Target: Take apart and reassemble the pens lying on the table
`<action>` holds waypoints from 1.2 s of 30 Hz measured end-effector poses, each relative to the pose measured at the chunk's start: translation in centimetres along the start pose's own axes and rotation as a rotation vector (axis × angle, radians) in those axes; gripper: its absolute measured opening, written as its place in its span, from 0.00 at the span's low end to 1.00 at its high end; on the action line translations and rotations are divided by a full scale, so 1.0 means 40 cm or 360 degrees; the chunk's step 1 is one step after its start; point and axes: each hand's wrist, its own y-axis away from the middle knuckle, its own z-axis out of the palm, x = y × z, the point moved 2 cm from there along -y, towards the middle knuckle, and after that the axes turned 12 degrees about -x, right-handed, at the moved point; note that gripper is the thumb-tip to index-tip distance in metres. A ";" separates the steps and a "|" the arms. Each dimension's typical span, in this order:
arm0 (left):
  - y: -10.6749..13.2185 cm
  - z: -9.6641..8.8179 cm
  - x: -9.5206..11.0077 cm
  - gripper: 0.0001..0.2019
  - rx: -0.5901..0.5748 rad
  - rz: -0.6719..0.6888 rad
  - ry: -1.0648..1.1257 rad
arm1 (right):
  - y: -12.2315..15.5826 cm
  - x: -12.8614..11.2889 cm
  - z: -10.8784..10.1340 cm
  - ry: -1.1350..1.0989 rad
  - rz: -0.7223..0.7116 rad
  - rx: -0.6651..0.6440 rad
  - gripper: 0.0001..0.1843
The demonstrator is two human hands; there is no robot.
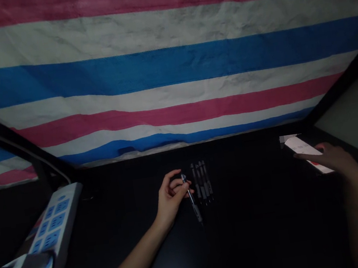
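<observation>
My left hand (173,194) is closed on a pen (193,203), pinched near its upper end between thumb and fingers. The pen has a clear-looking barrel and a dark lower part, and it slants down toward me. Just to its right, several similar dark pens (202,181) lie side by side in a row on the black tabletop (251,221). Far to the right, my right hand (335,158) is on a smartphone (304,147) with a lit white screen. One digit reaches across the screen, and the others bend at the phone's right edge, partly hidden.
A white power strip (63,225) with blue sockets lies at the left, with a plug or adapter at its near end and a red light glowing. A cable (30,146) runs behind it. Striped red, white and blue sheeting (169,64) hangs behind the table.
</observation>
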 end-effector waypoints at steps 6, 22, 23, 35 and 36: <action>-0.009 -0.007 0.001 0.23 -0.0010 0.0021 -0.0047 | 0.049 -0.057 -0.040 -0.0057 0.0321 -0.0259 0.54; -0.033 -0.033 -0.009 0.22 0.0077 0.0240 -0.0838 | 0.481 -0.734 -0.018 -0.0313 -0.2251 -0.0362 0.15; -0.031 -0.031 -0.007 0.22 0.0025 0.0242 -0.0877 | 0.483 -0.731 -0.010 -0.0290 -0.2241 -0.0356 0.15; 0.012 -0.012 0.046 0.32 -0.0933 0.0302 -0.1560 | 0.481 -0.703 0.032 -0.0156 -0.2226 -0.0202 0.12; 0.012 -0.010 0.042 0.31 -0.0917 0.0306 -0.1589 | 0.480 -0.702 0.033 -0.0157 -0.2231 -0.0192 0.12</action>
